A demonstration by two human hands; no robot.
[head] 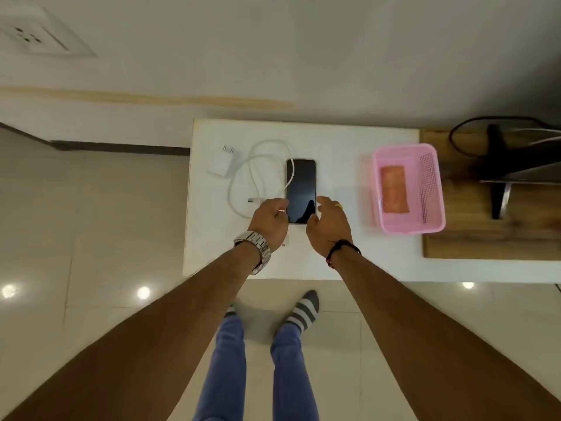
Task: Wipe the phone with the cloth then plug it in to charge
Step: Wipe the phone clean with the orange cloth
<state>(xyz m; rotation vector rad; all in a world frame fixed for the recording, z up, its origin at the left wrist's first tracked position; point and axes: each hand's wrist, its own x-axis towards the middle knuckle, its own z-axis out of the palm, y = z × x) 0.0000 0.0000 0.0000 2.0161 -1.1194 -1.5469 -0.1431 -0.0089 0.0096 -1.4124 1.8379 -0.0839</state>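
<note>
A dark phone (300,185) lies screen up on the white table (340,256). A white cable (258,177) loops to its left, one strand crossing the phone's upper left corner, and leads to a white charger plug (223,162). An orange cloth (394,189) lies folded in the pink basket (408,227) at the right. My left hand (270,221) hovers at the phone's lower left edge, fingers curled, holding nothing I can see. My right hand (329,221) is at the phone's lower right edge, fingers apart and empty.
A wall socket plate (39,34) sits high on the wall at the far left. A wooden surface (485,238) with a black stand (498,165) and dark cables adjoins the table on the right. My legs and striped socks stand on the tiled floor below.
</note>
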